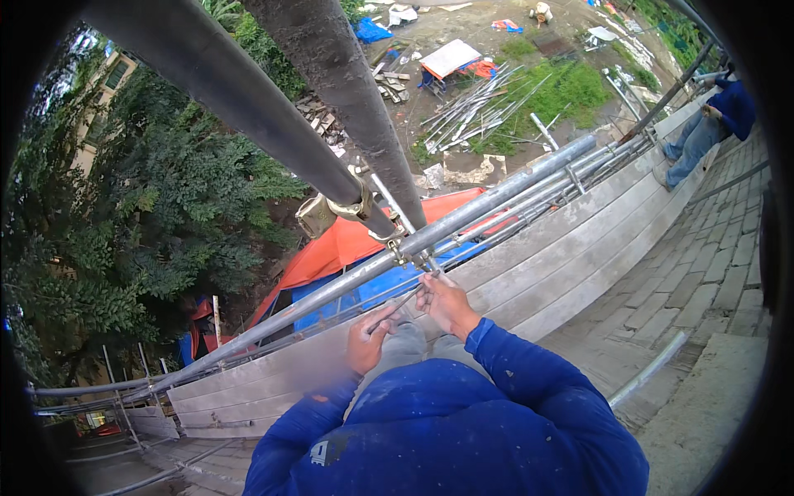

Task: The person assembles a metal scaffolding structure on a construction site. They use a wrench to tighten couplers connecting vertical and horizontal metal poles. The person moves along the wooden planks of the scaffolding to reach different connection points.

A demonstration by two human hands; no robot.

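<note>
Apparently, we are at a two-handed handling step beside the long silver pipe (488, 200); the next move seems to call for steady, fine finger control. On our side of that pipe, our right hand (447, 303) is held close to it, fingertips pinched, while our left hand (368, 343) sits farther from it, curled. Each grip closes on the thin dark rod (403, 300), slanting toward the pipe.

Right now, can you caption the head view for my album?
High up, two hands hold a thin dark rod beside scaffold pipes.
</note>
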